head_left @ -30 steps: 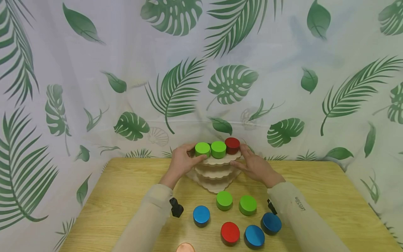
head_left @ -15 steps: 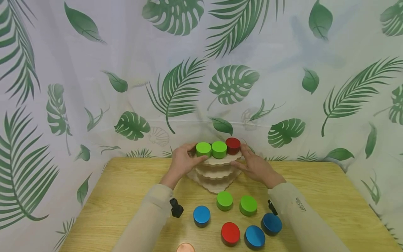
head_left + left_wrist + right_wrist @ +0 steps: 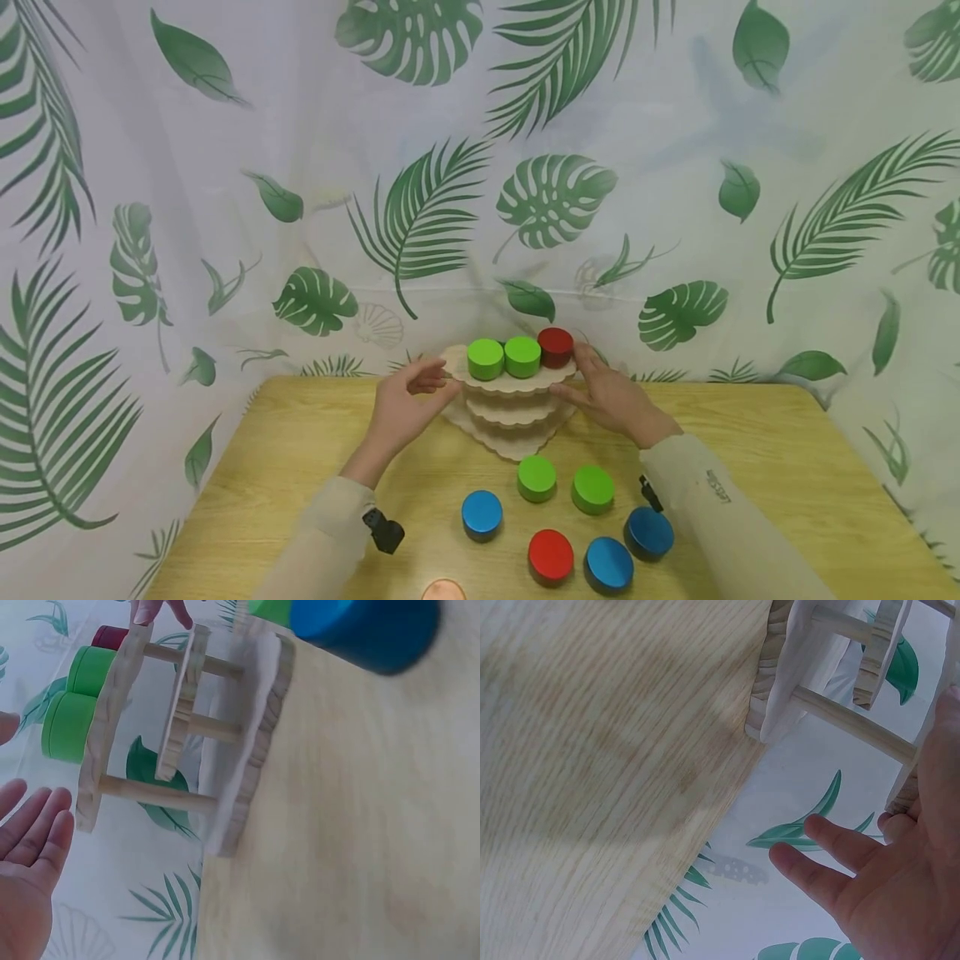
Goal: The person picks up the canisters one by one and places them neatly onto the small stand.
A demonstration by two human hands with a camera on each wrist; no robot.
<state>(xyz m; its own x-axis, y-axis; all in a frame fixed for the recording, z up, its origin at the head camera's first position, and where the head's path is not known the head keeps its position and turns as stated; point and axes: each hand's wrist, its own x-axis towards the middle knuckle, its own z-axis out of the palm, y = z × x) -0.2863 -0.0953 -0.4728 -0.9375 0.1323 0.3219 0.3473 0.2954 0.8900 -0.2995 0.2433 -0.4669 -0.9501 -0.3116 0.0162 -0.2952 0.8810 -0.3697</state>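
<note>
A tiered wooden stand (image 3: pixel 517 385) with scalloped edges stands at the table's back. On its top tier two round green lidded tins (image 3: pixel 486 360) and a dark red tin (image 3: pixel 556 348) sit in a row. My right hand (image 3: pixel 618 400) grips the top tier's right end, thumb at the front edge; in the right wrist view two of its fingers (image 3: pixel 810 874) stretch clear of the wood. My left hand (image 3: pixel 401 408) is held just off the stand's left side, holding nothing. The left wrist view shows its fingers (image 3: pixel 34 825) loosely extended beside the tier.
In front of the stand lie two green tins (image 3: pixel 537 477), a blue tin (image 3: pixel 482 515), a red tin (image 3: pixel 551 557) and two more blue tins (image 3: pixel 608 565). A copper-coloured lid (image 3: pixel 443 591) shows at the bottom edge. A leaf-print curtain (image 3: pixel 450 208) hangs behind the table (image 3: pixel 300 467).
My left hand has let go of the top tier's left end and moved left and towards me. The right hand keeps its place, and the tins have not moved.
</note>
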